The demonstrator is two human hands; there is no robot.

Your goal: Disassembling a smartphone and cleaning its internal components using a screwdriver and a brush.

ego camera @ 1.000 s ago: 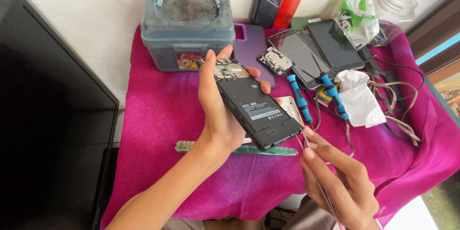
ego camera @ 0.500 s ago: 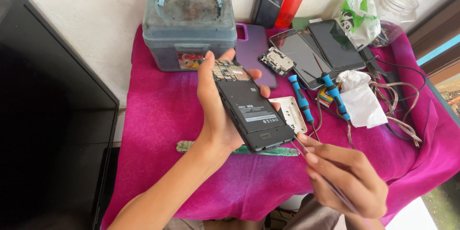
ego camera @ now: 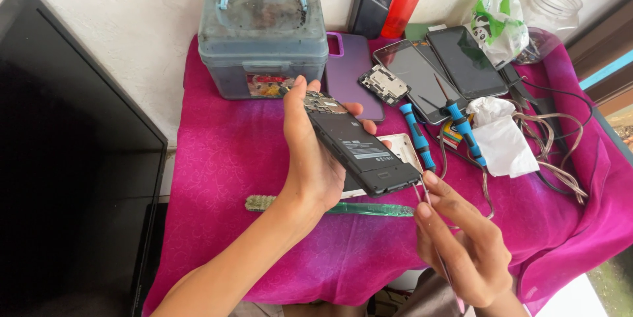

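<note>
L hand wraps around a black opened phone w/ back cover off, thumb on the near edge, fingers behind, holding it tilted above the magenta cloth-covered table. R hand pinches a thin metal tweezer-like tool btwn thumb & fingertips, tip right at the phone's lower end. Just under the phone: white flat phone cover & green translucent toothbrush lying on the cloth. Near, to the R: two blue-handled screwdrivers, white crumpled tissue, tangled wires. Further back: two dark flat phones, purple phone case, small circuit board, grey-blue plastic box w/ handle by the wall. Black monitor far L.
</note>
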